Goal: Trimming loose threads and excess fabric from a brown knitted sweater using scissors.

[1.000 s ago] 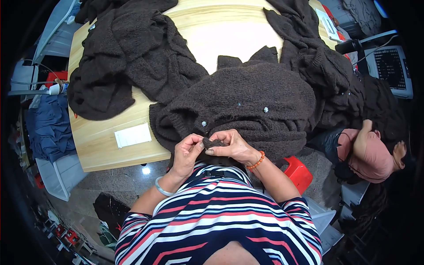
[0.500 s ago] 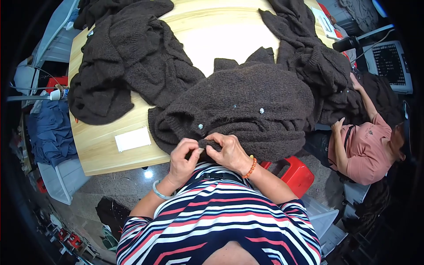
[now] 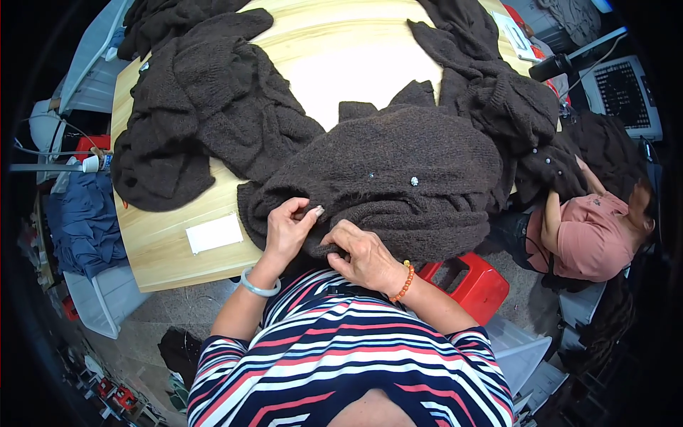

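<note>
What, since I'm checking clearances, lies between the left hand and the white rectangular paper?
In the head view, an edge of the dark brown knitted garment, then a narrow strip of pale wooden table.

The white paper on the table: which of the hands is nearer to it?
Left. The left hand is right of the white paper, apart from it, at the dark knit garment; the right hand is farther right, holding part of that garment.
</note>
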Tool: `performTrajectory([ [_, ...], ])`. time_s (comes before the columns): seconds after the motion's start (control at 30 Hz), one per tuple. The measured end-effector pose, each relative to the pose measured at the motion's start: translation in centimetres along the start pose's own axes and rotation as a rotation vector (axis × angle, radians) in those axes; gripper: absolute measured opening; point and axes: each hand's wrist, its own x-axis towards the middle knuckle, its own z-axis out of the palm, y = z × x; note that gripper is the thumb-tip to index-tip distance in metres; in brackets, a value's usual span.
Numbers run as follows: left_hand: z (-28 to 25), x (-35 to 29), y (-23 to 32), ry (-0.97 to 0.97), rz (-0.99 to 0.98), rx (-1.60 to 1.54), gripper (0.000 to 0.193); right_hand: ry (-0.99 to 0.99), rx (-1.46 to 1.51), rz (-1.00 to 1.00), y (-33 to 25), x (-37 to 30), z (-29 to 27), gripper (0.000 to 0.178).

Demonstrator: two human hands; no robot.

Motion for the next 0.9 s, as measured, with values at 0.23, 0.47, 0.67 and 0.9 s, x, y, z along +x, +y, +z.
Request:
performTrajectory([
  [0.23,-0.9,-1.1,1.7,0.094,0.331,0.080,0.008,0.080,-0.036,-0.079,-0.5,0.6,-0.3,0.022],
  [0.47,-0.7,-1.7,3.0,0.038,0.372,0.112,0.018,0.164,-0.158,-0.154,-1.7,1.2,-0.6,0.028],
  [0.67,-1.2,-2.4,2.1,-0.119,-0.012,-0.628,0.018,0.251,-0.173,-0.199,-1.9,1.4,-0.8,0.034],
  [0.9,-1.4,-2.2,1.1,-0.243,-0.043,-0.675,0.016,0.276,-0.241,-0.236,-1.0,1.2,-0.5,0.039],
])
